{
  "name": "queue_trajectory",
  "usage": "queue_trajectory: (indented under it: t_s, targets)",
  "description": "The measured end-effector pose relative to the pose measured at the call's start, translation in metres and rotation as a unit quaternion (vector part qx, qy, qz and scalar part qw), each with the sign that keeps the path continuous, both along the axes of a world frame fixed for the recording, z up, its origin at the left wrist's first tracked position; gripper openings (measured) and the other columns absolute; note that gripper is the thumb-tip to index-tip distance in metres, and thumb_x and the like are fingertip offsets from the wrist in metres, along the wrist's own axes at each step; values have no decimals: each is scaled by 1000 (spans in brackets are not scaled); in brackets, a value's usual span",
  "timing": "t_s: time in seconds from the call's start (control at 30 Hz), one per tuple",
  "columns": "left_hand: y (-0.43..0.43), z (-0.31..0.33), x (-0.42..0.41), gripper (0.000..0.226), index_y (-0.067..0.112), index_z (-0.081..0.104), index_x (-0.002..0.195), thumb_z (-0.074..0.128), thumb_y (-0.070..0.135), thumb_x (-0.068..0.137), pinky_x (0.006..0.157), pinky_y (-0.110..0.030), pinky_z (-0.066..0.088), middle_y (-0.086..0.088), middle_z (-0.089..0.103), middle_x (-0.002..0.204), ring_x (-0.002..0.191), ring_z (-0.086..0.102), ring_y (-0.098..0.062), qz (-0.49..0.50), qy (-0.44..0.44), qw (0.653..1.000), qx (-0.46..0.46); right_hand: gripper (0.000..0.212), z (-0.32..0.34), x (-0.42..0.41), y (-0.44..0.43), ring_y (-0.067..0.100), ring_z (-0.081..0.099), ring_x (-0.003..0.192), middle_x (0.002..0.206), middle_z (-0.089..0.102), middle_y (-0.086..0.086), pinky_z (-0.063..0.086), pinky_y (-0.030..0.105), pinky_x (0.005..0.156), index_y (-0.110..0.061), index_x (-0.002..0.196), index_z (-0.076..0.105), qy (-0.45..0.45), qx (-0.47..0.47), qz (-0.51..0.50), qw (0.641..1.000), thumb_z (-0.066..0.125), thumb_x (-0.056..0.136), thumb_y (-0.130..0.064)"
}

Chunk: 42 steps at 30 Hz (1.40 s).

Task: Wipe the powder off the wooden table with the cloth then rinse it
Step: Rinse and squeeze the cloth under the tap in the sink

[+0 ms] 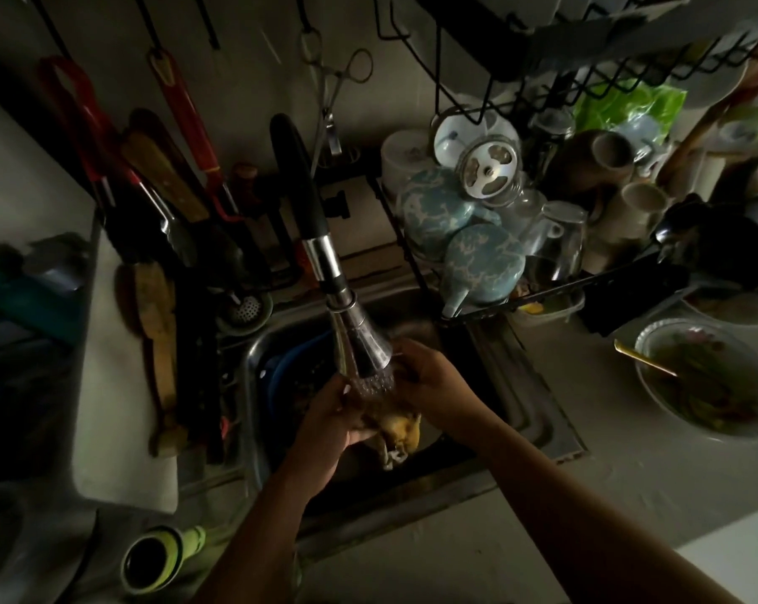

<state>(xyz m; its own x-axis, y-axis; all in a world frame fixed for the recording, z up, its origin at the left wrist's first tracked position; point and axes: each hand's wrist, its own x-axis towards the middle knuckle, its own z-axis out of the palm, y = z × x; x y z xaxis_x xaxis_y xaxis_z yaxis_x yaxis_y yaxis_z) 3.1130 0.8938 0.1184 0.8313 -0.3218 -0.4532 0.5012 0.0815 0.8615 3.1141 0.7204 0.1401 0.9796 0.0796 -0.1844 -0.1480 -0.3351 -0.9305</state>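
Two hands over sink (253,377), both curled round cloth (402,432): left hand (327,422) grips its left side, right hand (429,381) its right. Cloth (yellowish, bunched) sits between palms, just under tap head (362,348), water spraying onto it. Beyond: rack (551,292) with bowls, glasses; utensils (185,106) hanging on wall.

Spray head (362,346): polished, mirror-glossy metal below a matt black neck (298,167); sink (530,398): brushed steel, dully reflective. Cloth (402,429): soft yellowish fabric, crumpled and wet-looking under the water. Surface (586,464): matt, pale grey, smooth; utensil (161,342): bare, worn wood; bowls (484,263): glossy glazed ceramic, mottled blue-green; tumbler (558,237): clear glass.
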Motion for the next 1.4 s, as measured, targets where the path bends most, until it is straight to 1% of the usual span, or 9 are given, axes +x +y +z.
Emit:
queue_trajectory:
  t_s: [0.1, 0.23, 0.4, 0.5, 0.63, 0.77, 0.9, 1.07, 1.4]
  targets:
    - [0, 0, -4, 31, 28, 61, 126, 48, 13, 101, 93, -49, 51, 2, 68, 124, 112, 66, -19, 29, -7, 1000, 9, 52, -13, -5, 0, 4, 67, 84, 96, 65, -10, 59, 31, 69, -42, 114, 55, 43, 51, -34, 997, 56, 90, 5]
    - [1, -2, -10, 34, 31, 57, 131, 51, 30, 98, 102, -45, 47, 4, 64, 128, 115, 63, -15, 58, 7, 997, 47, 41, -21, -9, 4, 13, 63, 99, 110, 61, -5, 56, 26, 79, -22, 135, 49, 131, 81, -91, 984, 58, 97, -11]
    - [-7, 4, -15, 40, 18, 55, 135, 51, 31, 97, 100, -49, 46, -8, 63, 130, 120, 61, -26, 68, 9, 997, -34, 41, -25, -16, 12, 12, 64, 84, 104, 66, 1, 52, 25, 63, -19, 123, 59, 320, 300, -125, 890, 52, 97, -49]
    - [-10, 3, -17, 44, 21, 55, 135, 55, 35, 93, 99, -49, 47, -6, 62, 132, 121, 59, -25, 77, -23, 997, -15, 37, -27, -15, 14, 18, 62, 84, 109, 61, 8, 55, 26, 59, -19, 126, 58, 319, 368, -153, 860, 50, 99, -44]
    - [-7, -5, -20, 34, 35, 61, 124, 64, 35, 89, 91, -32, 54, 4, 66, 121, 109, 63, -6, 76, -112, 979, 150, 21, -39, -10, 14, 27, 67, 104, 120, 65, 9, 57, 49, 88, -25, 117, 65, 222, 342, -156, 900, 54, 100, -30]
    - [-1, -7, -17, 35, 29, 59, 111, 63, 1, 89, 73, -12, 53, 7, 68, 106, 98, 66, -3, 51, -222, 931, 285, 29, -44, -11, 14, 12, 66, 81, 99, 66, 0, 57, 33, 70, -27, 107, 66, 136, 300, -141, 934, 55, 96, -1]
    - [-1, -9, -15, 63, 13, 40, 142, 68, 3, 87, 79, -17, 55, -1, 63, 120, 107, 63, -6, 63, -204, 934, 287, 37, -52, -12, 14, 13, 66, 83, 96, 70, -4, 54, 29, 70, -27, 107, 67, 87, 264, -128, 952, 55, 92, 4]
    - [-2, -4, -11, 42, 37, 60, 111, 66, 3, 88, 83, -14, 52, 15, 66, 107, 97, 60, 15, 26, -221, 928, 298, 55, -58, -17, 9, 17, 67, 110, 122, 68, 8, 55, 32, 90, -16, 127, 60, 63, 258, -82, 961, 69, 78, 7]
    - [-11, -7, -11, 33, 27, 58, 123, 59, 11, 94, 77, -6, 47, 12, 63, 114, 102, 59, 12, 57, -152, 959, 230, 38, -57, -13, 10, -11, 64, 69, 83, 66, -12, 50, 10, 66, -7, 110, 68, 28, 106, -65, 992, 57, 82, 17]
